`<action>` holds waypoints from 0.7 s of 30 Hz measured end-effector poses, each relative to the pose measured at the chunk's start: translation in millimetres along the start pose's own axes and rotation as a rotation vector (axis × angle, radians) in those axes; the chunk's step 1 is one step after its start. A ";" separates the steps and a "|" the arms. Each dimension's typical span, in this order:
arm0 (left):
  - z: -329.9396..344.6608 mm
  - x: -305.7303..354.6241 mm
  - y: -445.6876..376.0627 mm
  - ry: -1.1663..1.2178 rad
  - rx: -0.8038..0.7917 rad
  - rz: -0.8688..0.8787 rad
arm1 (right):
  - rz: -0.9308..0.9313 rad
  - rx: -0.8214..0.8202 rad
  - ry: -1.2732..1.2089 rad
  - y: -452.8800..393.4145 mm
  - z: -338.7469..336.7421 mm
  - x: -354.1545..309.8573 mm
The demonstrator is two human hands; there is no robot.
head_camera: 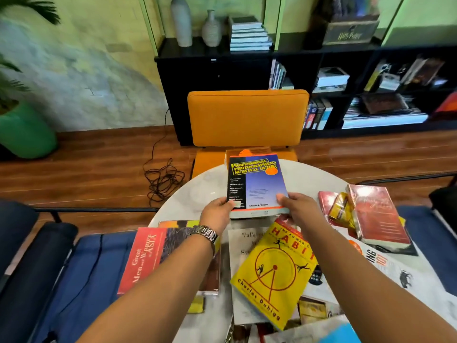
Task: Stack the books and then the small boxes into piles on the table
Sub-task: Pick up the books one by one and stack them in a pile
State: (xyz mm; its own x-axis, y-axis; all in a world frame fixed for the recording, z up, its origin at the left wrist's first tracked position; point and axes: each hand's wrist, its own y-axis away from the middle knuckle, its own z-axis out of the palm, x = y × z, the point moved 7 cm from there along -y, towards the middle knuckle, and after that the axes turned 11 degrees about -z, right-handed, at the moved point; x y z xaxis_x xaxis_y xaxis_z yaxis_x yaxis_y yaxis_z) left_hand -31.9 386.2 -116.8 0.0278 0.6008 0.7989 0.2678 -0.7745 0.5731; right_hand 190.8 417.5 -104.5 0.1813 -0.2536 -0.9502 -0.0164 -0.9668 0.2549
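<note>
Held book: the blue-and-black book (pixel 257 184) is gripped at its near corners over the far side of the round white surface (pixel 197 194).
Left hand (pixel 217 211): grip clamped on the near-left corner; fingers hidden beneath.
Right hand (pixel 294 206): grip clamped on the near-right corner; thumb on the cover.
Yellow book (pixel 274 276): laid tilted on a white book (pixel 241 246), whose title is partly covered.
Red book (pixel 143 261): partly hidden by the left forearm.
Small yellow box (pixel 342 210): blurred; lettering illegible.
</note>
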 end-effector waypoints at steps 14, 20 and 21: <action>19.3 29.6 -39.7 -0.425 0.041 0.106 | -0.142 -0.012 0.508 -67.0 -4.4 4.7; 18.8 25.7 -26.4 -0.251 0.046 0.111 | -0.152 0.043 0.490 -64.4 -6.9 11.6; 18.9 24.7 -27.7 -0.263 0.054 0.115 | -0.154 0.048 0.499 -63.0 -6.5 11.5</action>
State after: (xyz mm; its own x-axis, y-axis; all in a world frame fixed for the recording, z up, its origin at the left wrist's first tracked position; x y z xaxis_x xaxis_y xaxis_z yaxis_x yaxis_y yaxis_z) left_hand -20.5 426.2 -116.4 0.3079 0.5457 0.7793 0.2993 -0.8331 0.4652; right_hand 200.3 475.7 -130.3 0.6315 -0.0746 -0.7718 0.0044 -0.9950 0.0998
